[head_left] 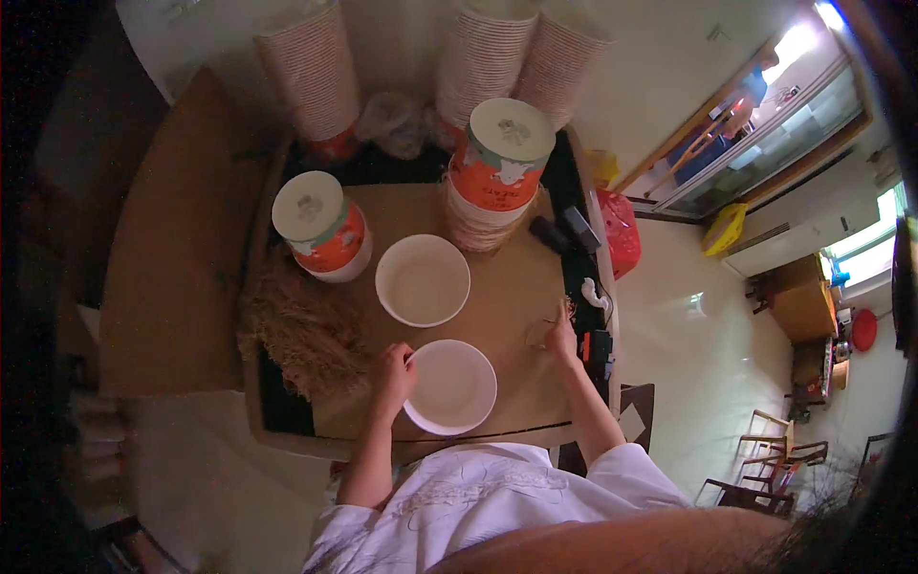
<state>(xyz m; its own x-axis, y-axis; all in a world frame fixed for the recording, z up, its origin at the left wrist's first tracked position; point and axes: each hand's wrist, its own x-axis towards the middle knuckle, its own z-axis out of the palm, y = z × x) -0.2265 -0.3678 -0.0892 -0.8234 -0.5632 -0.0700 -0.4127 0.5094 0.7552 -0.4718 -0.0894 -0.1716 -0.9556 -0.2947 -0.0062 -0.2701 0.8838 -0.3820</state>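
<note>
My left hand [391, 380] is closed on the left rim of an open white paper bucket [449, 386] near the table's front edge. Just beyond it stands a second open white bucket [423, 280], which neither hand touches. My right hand [561, 336] is over the right side of the table, its fingers pressed together. A thin dark loop, like string or wire, shows beside its fingers, too fine to name surely. A heap of brown fibrous strings [301, 325] lies to the left of the buckets.
An upturned orange printed bucket [330, 239] stands at the back left, and a stack of such buckets [499, 172] at the back right. Tall nested stacks [306, 77] rise behind. Dark devices [564, 230], a white crumpled piece [595, 293] and a black-orange object [597, 352] line the right edge.
</note>
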